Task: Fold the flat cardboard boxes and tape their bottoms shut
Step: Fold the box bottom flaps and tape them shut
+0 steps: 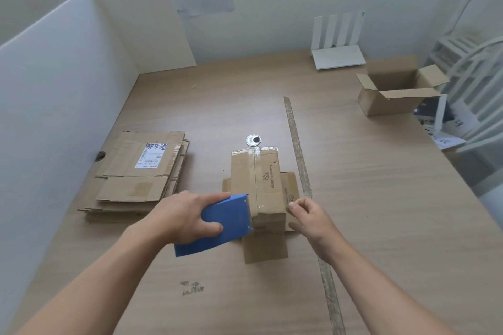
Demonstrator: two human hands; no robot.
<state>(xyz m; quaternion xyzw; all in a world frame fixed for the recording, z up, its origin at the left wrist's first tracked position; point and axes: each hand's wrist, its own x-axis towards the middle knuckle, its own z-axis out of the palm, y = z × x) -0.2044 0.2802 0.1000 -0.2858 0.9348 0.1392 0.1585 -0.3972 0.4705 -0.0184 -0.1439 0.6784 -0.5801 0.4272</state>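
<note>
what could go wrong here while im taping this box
The box may slide or tip when the tape is torn: the left hand holds the blue tape dispenser at its near edge, while the right hand sits only at one corner. The tape's far end looks wrinkled, so that seam might lift.

A white partition [54, 90] walls the tabletop's [217, 106] left edge, the stack of flat cardboard [141, 171] lying near it. Between the stack and the upturned box [255, 171] runs a bare lane, blocked at its near end by the left hand [185, 217] and its blue tape dispenser [226, 223]. Beyond the box the tabletop lies open as far as the router [337, 54] and the open box [392, 90] at far right. A flat strip [296, 144] lies right of the upturned box.
</note>
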